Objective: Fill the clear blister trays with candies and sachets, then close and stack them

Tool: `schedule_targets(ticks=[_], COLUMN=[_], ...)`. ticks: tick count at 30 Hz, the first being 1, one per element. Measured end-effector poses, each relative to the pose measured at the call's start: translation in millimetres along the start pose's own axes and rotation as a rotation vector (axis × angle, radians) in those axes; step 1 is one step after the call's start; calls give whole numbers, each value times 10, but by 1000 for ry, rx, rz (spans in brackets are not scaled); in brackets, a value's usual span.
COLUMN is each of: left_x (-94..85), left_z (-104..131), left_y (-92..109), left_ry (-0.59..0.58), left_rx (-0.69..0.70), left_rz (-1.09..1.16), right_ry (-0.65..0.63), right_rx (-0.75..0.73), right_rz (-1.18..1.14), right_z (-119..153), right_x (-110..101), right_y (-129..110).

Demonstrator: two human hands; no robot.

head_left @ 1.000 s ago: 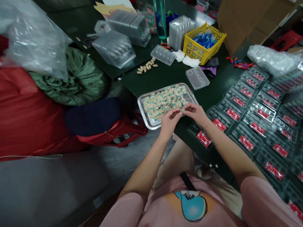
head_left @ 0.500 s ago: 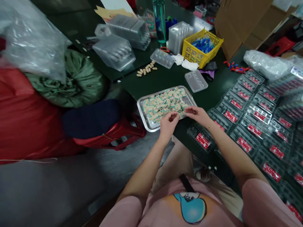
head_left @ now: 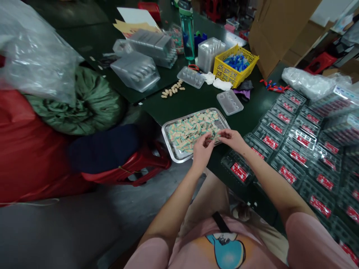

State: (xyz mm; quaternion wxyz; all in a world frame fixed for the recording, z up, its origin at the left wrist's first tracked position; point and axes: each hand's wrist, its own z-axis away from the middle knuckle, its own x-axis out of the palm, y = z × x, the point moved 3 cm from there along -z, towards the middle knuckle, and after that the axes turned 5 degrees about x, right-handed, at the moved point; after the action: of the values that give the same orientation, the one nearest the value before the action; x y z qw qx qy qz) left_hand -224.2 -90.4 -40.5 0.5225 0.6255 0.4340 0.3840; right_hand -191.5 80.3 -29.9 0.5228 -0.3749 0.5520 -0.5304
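A shallow metal tray (head_left: pixel 179 158) lies at the table's front edge. Heaped inside it are many small flat beige-and-green pieces (head_left: pixel 190 129). My left hand (head_left: pixel 203 149) is over the tray's near right part, its fingers curled in toward the thumb. Just to the right, my right hand (head_left: pixel 231 139) reaches over the near right rim, with thumb and fingers pinched together. The fingertips of both hands almost meet above the pieces. Whatever is between them is too small and too hidden to name.
Clear plastic packs with red cards (head_left: pixel 298 157) cover the table's right side. Behind the tray are a clear blister shell (head_left: pixel 230 102), a yellow basket (head_left: pixel 228 71) of blue pieces, peanuts (head_left: pixel 172 89) and a green bottle (head_left: pixel 187 33). A red stool (head_left: pixel 120 173) stands left.
Both hands have come slightly closer together over the near right part of the tray. The view has tilted a little, so things on the table sit lower in it.
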Motion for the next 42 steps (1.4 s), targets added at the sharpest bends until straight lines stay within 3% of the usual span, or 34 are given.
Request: schedule_targets(ticks=[3,7,10,13,17,21,29,32,37,42], left_x=[-17,38,114,147,97,36,52,50,42,10], left_z=[149,353,414,396,374,420,441,437,448,463], left_y=[-17,-141,-220,-242,-276,-339,-264,-238,-182,-160], left_ry=[26,-19,-35,-30,-19,-16,-68,-53,-57,-132], left_rx=[67,-10,-90,-69,26,75,204,215,278,300], left_rz=[-25,43,137,138,61,-12,-121,-130,-103,-131], right_ry=[168,271,157,54,116,80,86,92,242,373], right_rx=[-15,6,41,16,-39,38,36,19,-62,-175], right_rz=[41,45,83,197,413,630,900,866,767,746], right_z=[-24,83,188,200,22,-171,-246,-252,-279,-529], right_x=[-329,-675,-593,-373,-272,-301,-257,-313,-527,-734], right_y=[-43,-61,-46,-44,-30,65,93,56,-49,-200])
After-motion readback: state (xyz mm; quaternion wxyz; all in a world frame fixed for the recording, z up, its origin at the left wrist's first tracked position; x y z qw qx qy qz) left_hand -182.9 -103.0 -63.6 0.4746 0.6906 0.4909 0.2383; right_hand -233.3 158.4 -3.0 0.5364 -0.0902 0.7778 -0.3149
